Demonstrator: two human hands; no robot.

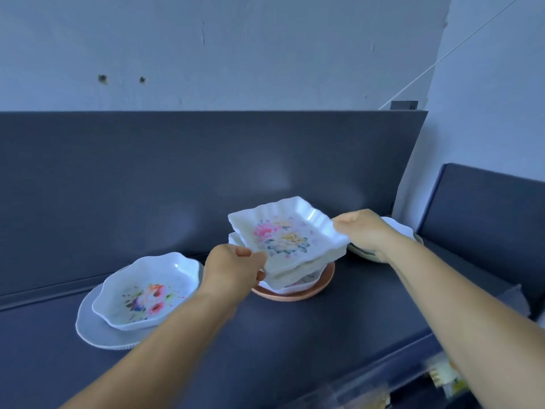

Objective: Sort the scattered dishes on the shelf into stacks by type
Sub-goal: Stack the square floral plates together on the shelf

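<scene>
Both forearms reach in: left hand (233, 268) and right hand (364, 231) fingers pinch square floral dishes (284, 240); keep level, lift clear of pink plate (321, 286).

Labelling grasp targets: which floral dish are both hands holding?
The square white dish with the pink flower, atop the centre stack. The scalloped white floral bowl at left sits untouched on a plate.

Two hands in view: left hand (236, 268), right hand (367, 231). Square floral dishes (283, 237): at least three stacked, exact count unclear. One scalloped floral bowl (147, 290), one pale round plate (91, 329), one pink plate (324, 283).
</scene>
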